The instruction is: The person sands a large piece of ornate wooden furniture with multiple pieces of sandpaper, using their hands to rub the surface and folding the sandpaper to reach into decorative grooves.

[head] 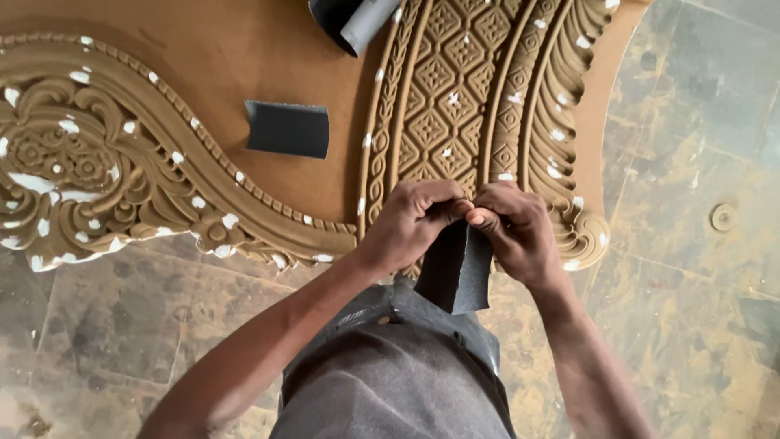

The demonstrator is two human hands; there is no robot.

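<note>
I have my left hand (414,219) and right hand (516,232) close together, both pinched on a dark sandpaper sheet (457,272), seemingly folding it; next, firm creasing above the carved wooden panel (455,89).

Dark grey sandpaper (457,268); tan carved panel (463,89), white-spotted.

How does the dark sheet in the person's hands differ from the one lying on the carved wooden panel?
The held sandpaper sheet is gripped at its top by the left hand and right hand and hangs folded. The loose sandpaper sheet lies flat and untouched on the carved panel. Both are dark grey and roughly rectangular.
</note>
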